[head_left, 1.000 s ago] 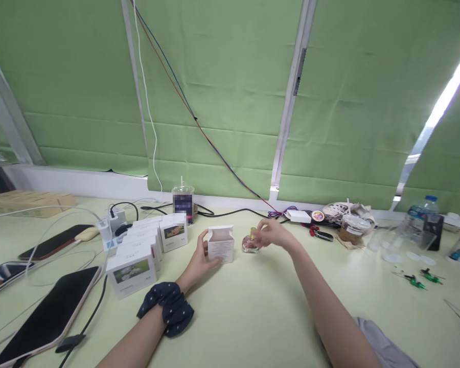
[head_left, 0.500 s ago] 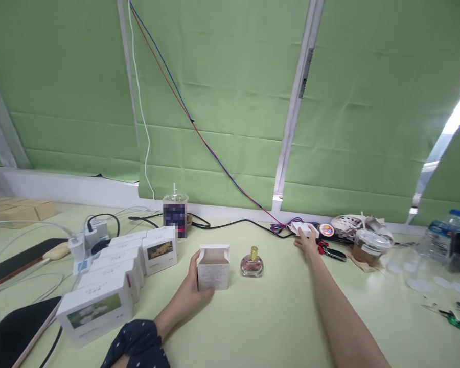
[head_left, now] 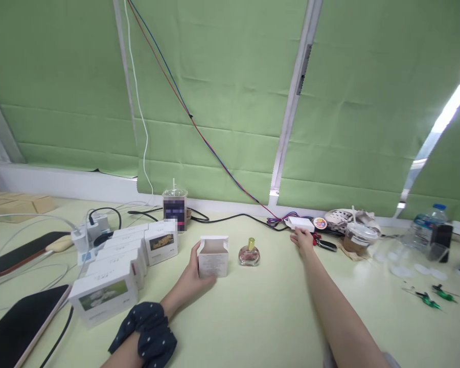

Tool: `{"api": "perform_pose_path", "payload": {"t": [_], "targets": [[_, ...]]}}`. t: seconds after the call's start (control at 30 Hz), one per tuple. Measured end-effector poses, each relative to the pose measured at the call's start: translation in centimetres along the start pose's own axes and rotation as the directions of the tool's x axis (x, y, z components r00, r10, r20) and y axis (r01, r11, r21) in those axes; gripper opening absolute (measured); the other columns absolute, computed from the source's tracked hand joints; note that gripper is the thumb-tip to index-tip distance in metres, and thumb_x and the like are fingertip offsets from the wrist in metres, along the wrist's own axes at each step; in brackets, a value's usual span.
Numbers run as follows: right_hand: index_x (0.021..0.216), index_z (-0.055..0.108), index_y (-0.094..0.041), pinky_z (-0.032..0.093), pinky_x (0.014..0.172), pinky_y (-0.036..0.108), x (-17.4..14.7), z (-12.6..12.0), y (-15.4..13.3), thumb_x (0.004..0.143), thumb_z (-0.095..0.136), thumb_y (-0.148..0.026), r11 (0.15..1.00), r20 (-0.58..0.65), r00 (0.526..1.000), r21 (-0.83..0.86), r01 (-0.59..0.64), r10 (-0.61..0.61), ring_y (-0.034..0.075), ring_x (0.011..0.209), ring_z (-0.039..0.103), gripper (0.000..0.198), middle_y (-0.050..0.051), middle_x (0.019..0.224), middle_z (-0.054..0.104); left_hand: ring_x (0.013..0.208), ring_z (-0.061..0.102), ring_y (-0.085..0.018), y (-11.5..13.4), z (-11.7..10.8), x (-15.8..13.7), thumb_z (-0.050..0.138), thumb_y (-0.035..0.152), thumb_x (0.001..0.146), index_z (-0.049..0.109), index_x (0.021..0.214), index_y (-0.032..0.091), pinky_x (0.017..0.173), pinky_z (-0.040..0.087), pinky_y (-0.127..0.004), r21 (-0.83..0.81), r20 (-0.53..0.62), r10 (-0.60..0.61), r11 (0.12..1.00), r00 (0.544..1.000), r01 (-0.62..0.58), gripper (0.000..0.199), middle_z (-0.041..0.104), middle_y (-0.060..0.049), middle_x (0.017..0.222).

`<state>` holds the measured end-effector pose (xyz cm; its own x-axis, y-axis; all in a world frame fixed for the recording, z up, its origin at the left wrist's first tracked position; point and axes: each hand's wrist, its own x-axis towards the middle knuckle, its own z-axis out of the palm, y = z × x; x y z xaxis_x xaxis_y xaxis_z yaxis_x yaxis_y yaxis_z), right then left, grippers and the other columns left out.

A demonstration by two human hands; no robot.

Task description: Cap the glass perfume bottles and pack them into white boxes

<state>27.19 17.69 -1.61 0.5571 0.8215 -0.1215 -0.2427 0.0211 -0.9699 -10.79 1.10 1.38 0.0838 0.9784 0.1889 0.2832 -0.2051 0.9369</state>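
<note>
Upright on the table is a small white carton (head_left: 213, 263) with its top open, and my left hand (head_left: 193, 286) is wrapped around its left side. A round glass perfume bottle (head_left: 249, 256) with pinkish liquid and a gold cap stands just right of the carton, touched by neither hand. My right hand (head_left: 303, 241) reaches far forward, its fingers apart at the near edge of a flat white box-like piece (head_left: 301, 223). That piece lies by the wall; whether the fingertips press on it is hard to see.
White printed boxes (head_left: 113, 271) stand in a row at left, near phones and chargers. At the back are a drink cup (head_left: 175, 209) and a black cable (head_left: 230, 217). On the right sit an iced drink (head_left: 358, 237), a bottle (head_left: 431, 225) and green-handled tools (head_left: 429, 300).
My right hand has drawn slightly back from the flat white piece, which now shows more fully. The left hand keeps its hold on the carton. The view has shifted slightly.
</note>
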Motion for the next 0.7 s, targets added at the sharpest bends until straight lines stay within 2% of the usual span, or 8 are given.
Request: {"api": "perform_pose_path", "payload": {"t": [0.1, 0.27, 0.5, 0.7], "targets": [[0.083, 0.053, -0.019, 0.057, 0.061, 0.022, -1.2, -0.9, -0.4, 0.067, 0.072, -0.033, 0.999, 0.006, 0.999, 0.012, -0.034, 0.034, 0.010, 0.062, 0.061, 0.028, -0.001, 0.076, 0.058, 0.101, 0.063, -0.027, 0.2, 0.0, -0.1, 0.071, 0.024, 0.065, 0.005, 0.142, 0.023, 0.089, 0.048, -0.042, -0.026, -0.018, 0.025, 0.999, 1.000, -0.026, 0.102, 0.061, -0.011, 0.113], [0.099, 0.055, -0.027, 0.058, 0.064, 0.029, -1.9, -1.4, -1.3, 0.068, 0.070, -0.042, 0.995, 0.050, 0.995, 0.052, -0.088, 0.085, 0.011, 0.067, 0.061, 0.038, 0.000, 0.089, 0.058, 0.102, 0.063, -0.026, 0.0, 0.0, -0.3, 0.073, 0.026, 0.064, 0.007, 0.141, 0.025, 0.093, 0.046, -0.045, -0.050, -0.031, 0.045, 0.998, 0.998, -0.047, 0.101, 0.062, -0.010, 0.109], [0.120, 0.045, -0.038, 0.058, 0.071, 0.033, -0.8, -0.2, -0.8, 0.074, 0.064, -0.039, 0.983, 0.177, 0.982, 0.159, -0.089, 0.060, 0.011, 0.071, 0.064, 0.050, -0.001, 0.106, 0.057, 0.109, 0.059, -0.027, 0.2, 0.2, -0.4, 0.069, 0.022, 0.067, 0.005, 0.140, 0.023, 0.094, 0.045, -0.042, -0.018, -0.029, 0.034, 0.999, 0.999, -0.035, 0.097, 0.056, -0.013, 0.120], [0.123, 0.042, -0.038, 0.058, 0.068, 0.033, 1.2, 1.2, 0.0, 0.078, 0.060, -0.034, 0.975, 0.196, 0.979, 0.196, -0.102, 0.063, 0.009, 0.060, 0.062, 0.048, -0.001, 0.104, 0.057, 0.108, 0.059, -0.027, 0.3, 0.2, -0.2, 0.068, 0.020, 0.067, 0.005, 0.140, 0.024, 0.092, 0.046, -0.041, -0.017, -0.014, -0.007, 1.000, 1.000, 0.007, 0.096, 0.056, -0.013, 0.119]]}}
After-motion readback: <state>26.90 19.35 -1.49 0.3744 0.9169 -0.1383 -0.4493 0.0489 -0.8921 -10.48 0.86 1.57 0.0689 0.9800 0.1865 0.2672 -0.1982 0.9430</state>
